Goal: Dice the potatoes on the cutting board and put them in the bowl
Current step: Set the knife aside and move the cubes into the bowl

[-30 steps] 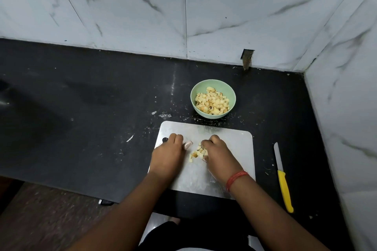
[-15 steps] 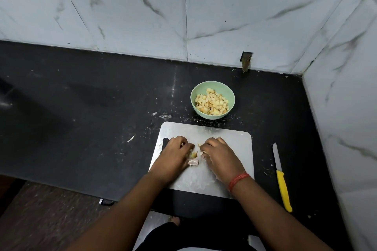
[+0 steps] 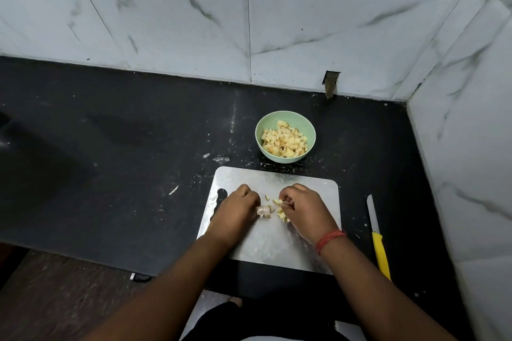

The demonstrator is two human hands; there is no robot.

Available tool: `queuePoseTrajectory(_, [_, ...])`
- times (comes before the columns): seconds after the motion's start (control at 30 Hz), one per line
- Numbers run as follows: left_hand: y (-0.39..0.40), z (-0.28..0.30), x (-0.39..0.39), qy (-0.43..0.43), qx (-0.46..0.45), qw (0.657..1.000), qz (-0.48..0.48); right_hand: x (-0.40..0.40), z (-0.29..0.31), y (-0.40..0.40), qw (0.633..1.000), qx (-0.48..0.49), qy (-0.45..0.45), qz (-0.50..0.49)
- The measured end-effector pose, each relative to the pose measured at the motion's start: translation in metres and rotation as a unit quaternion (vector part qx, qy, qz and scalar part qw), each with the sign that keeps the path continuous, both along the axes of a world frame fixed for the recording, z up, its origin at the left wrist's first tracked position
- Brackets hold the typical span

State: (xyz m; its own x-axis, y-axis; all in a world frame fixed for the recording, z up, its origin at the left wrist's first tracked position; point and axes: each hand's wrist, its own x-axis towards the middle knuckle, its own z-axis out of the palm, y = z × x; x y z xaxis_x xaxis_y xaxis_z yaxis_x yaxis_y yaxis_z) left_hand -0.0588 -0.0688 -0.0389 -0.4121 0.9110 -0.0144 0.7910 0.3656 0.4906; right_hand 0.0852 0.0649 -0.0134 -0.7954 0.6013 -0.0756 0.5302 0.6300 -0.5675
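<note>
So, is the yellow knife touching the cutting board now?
Apart. The head view shows the yellow knife lying on the black counter right of the cutting board, with a dark strip of counter between them.

No readable text, labels, brands or numbers on any surface in view.

Few pale potato dice [image 3: 278, 210] on steel cutting board [image 3: 277, 246]; green bowl [image 3: 285, 136] heaped beyond.
</note>
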Motion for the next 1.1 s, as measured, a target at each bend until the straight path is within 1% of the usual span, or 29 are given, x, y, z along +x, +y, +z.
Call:
queuePoseTrajectory(0.07, [0.004,0.003,-0.001,-0.040,0.008,0.999,0.017,0.001,0.001,0.003,0.999,-0.037,0.003,-0.027])
queuePoseTrajectory(0.17, [0.011,0.008,0.000,-0.099,0.047,0.993,0.038,0.001,0.005,0.005,0.982,-0.145,0.055,-0.108])
queuePoseTrajectory(0.27, [0.023,0.021,0.006,-0.177,0.101,0.975,0.087,0.001,0.022,0.009,0.934,-0.282,0.133,-0.174])
queuePoseTrajectory(0.33, [0.038,0.035,0.007,-0.201,0.140,0.963,0.108,-0.002,0.041,0.022,0.906,-0.328,0.184,-0.193])
queuePoseTrajectory(0.4, [0.060,0.052,0.001,-0.200,0.182,0.955,0.118,-0.012,0.057,0.043,0.904,-0.306,0.223,-0.197])
queuePoseTrajectory(0.43, [0.073,0.062,-0.003,-0.199,0.201,0.951,0.124,-0.019,0.063,0.056,0.914,-0.269,0.231,-0.197])
queuePoseTrajectory(0.47, [0.087,0.071,-0.009,-0.194,0.216,0.948,0.131,-0.029,0.066,0.069,0.931,-0.213,0.227,-0.193])
queuePoseTrajectory(0.5, [0.100,0.079,-0.015,-0.189,0.218,0.948,0.136,-0.039,0.068,0.080,0.952,-0.143,0.204,-0.180])
queuePoseTrajectory(0.57, [0.121,0.086,-0.027,-0.178,0.171,0.960,0.133,-0.055,0.067,0.095,0.988,-0.004,0.109,-0.114])
queuePoseTrajectory(0.6, [0.127,0.087,-0.032,-0.172,0.143,0.967,0.125,-0.059,0.064,0.099,0.995,0.043,0.058,-0.069])
queuePoseTrajectory(0.63, [0.126,0.086,-0.035,-0.167,0.129,0.970,0.117,-0.059,0.062,0.101,0.997,0.068,0.025,-0.035])
queuePoseTrajectory(0.67, [0.121,0.085,-0.039,-0.161,0.131,0.972,0.112,-0.057,0.060,0.100,0.996,0.080,0.024,-0.025])
queuePoseTrajectory(0.73, [0.098,0.080,-0.040,-0.138,0.160,0.972,0.104,-0.044,0.059,0.090,0.990,0.084,0.097,-0.053])
queuePoseTrajectory(0.8, [0.067,0.063,-0.036,-0.085,0.177,0.977,0.080,-0.028,0.052,0.070,0.981,0.089,0.167,-0.053])
queuePoseTrajectory(0.83, [0.051,0.052,-0.033,-0.050,0.172,0.982,0.059,-0.019,0.046,0.058,0.980,0.094,0.170,-0.033])
queuePoseTrajectory(0.87, [0.037,0.041,-0.030,-0.021,0.156,0.987,0.036,-0.011,0.040,0.046,0.983,0.097,0.156,-0.003])
queuePoseTrajectory(0.97, [0.008,0.008,-0.016,0.038,0.092,0.995,-0.013,0.009,0.017,0.024,0.990,0.089,0.070,0.089])
queuePoseTrajectory(1.1, [-0.003,-0.017,-0.002,0.124,0.073,0.989,-0.039,0.014,0.003,0.016,0.984,0.083,-0.033,0.153])
